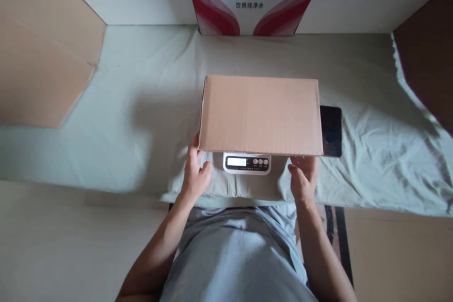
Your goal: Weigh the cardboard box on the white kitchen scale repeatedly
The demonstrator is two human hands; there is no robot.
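Shirt front: grey fabric (240, 255) fills the near edge, arms reaching forward from it
Left hand (194, 174): fingers loosely curled at the near-left corner of the cardboard box (261, 114), touching its edge, steadying more than gripping
Right hand (303, 177): open, fingertips under the near-right corner
Cardboard box: lies flat and closed, centred on the scale (247, 163) so the display stays readable
Surface: pale sheet (141, 118)
Dark tablet (331, 130): just beside the box's right end

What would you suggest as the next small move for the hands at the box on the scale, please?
Probably let go: the cardboard box already sits over the scale, while the left hand and right hand touch its near corners, which could skew the reading.
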